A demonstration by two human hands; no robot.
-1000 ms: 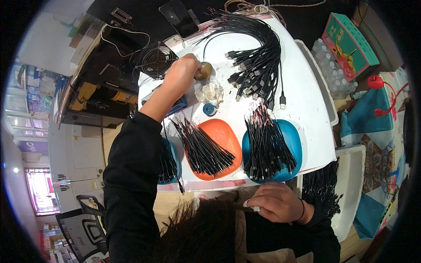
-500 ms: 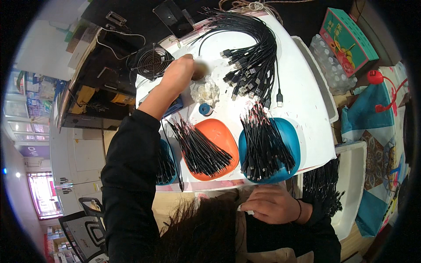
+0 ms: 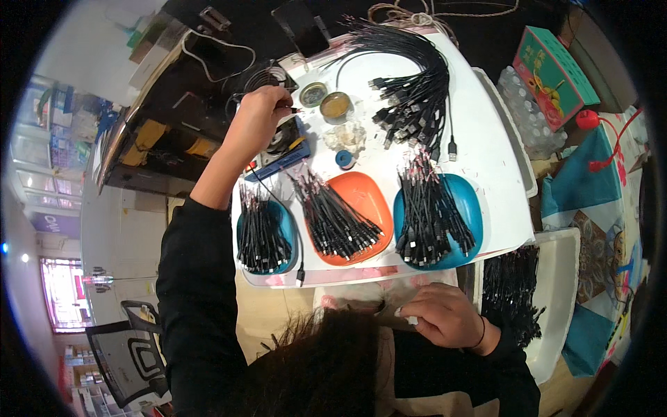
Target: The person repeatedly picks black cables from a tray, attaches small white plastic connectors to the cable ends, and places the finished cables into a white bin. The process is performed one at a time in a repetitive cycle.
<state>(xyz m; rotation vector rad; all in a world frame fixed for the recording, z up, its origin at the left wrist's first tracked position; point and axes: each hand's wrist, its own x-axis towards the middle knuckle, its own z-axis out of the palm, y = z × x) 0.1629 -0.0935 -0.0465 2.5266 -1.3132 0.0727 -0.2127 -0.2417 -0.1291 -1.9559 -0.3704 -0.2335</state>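
Note:
My left hand (image 3: 262,115) is raised over the far left of the white table, fingers pinched on a thin dark piece (image 3: 294,110) whose kind I cannot make out. To its right are an open round tin (image 3: 336,105) with amber stuff inside and a round lid (image 3: 313,94). Below the hand stands a blue-edged device (image 3: 286,161), partly covered. Near my lap, in front of the table edge, my right hand (image 3: 445,316) is curled, with something small and white (image 3: 411,320) at its fingertips. Black cables with bare wire ends (image 3: 335,215) lie on an orange tray (image 3: 360,187).
Blue trays (image 3: 455,187) at either side hold more black cables. Behind lies a big bundle of USB cables (image 3: 417,90). Crumpled white material (image 3: 345,137) and a small blue spool (image 3: 344,160) sit mid-table. A black fan (image 3: 273,78) and phone (image 3: 301,28) stand at the back left.
My left hand has drawn back leftward from the tin, uncovering it and its lid. The whole view has shifted slightly. My right hand stays near my lap.

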